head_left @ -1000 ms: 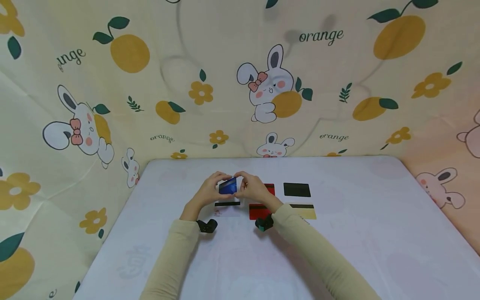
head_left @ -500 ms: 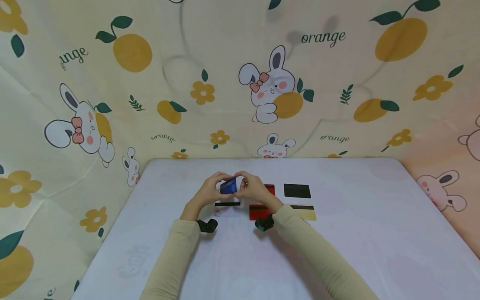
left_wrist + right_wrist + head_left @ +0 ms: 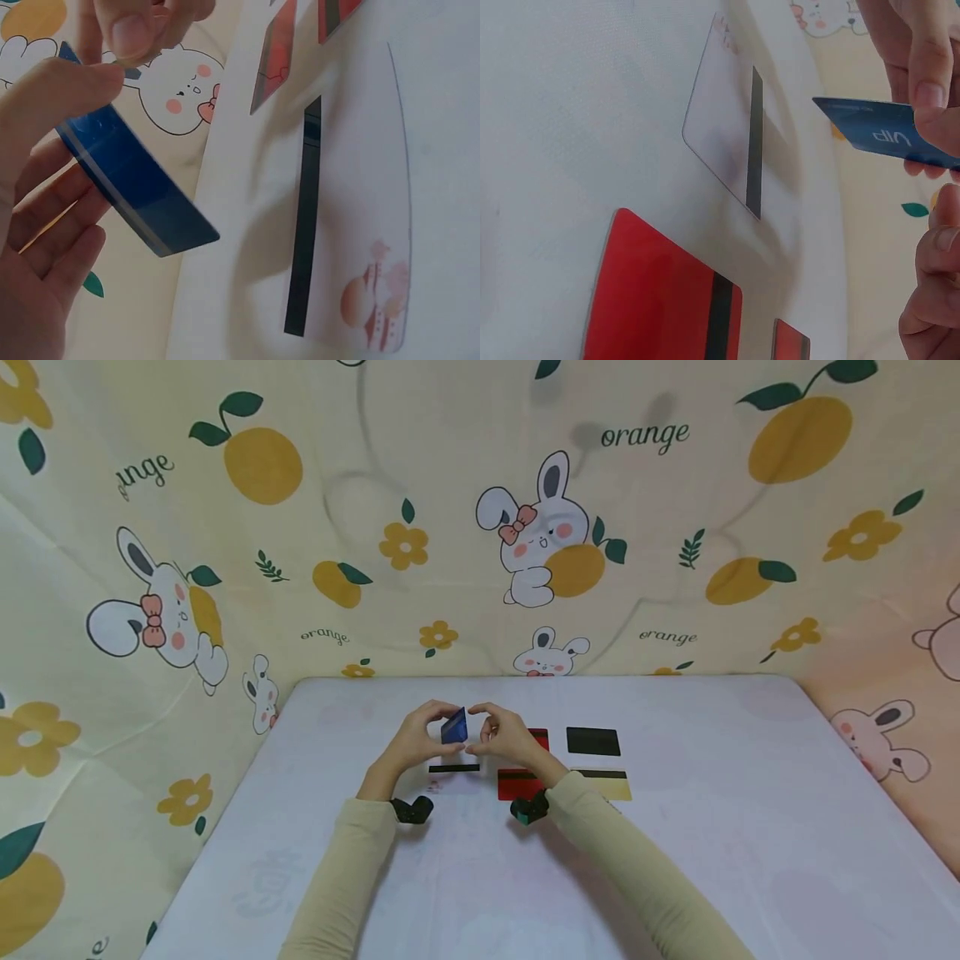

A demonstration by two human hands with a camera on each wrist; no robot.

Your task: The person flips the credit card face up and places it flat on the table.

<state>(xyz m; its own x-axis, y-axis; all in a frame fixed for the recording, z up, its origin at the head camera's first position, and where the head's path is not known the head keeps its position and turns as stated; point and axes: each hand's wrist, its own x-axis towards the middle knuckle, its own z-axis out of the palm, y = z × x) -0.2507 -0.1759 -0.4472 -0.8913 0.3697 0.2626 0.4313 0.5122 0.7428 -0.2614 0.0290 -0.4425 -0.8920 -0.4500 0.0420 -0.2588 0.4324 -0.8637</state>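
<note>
My left hand (image 3: 408, 743) pinches a blue plastic card (image 3: 454, 727) above the table, thumb on one side and fingers behind, as the left wrist view shows. The card stands tilted, and "VIP" is printed on the face seen in the right wrist view. Just to the right of it is my right hand (image 3: 510, 737), thumb and index finger spread apart beside the card's edge, with nothing held; its other fingers are bent. Below the hands, a whitish card (image 3: 360, 225) with a black stripe and a pinkish picture lies on the table.
Two red cards with dark stripes lie right of the whitish one, a front red card (image 3: 517, 783) and a rear red card (image 3: 540, 737), both partly covered by the right arm. Further right are a black card (image 3: 593, 741) and a gold striped card (image 3: 617, 785). A printed curtain hangs behind the table.
The blue card has turned to a narrower, steeper angle in the left hand. Its right edge has come away from the right hand's fingers, which have stayed in place.
</note>
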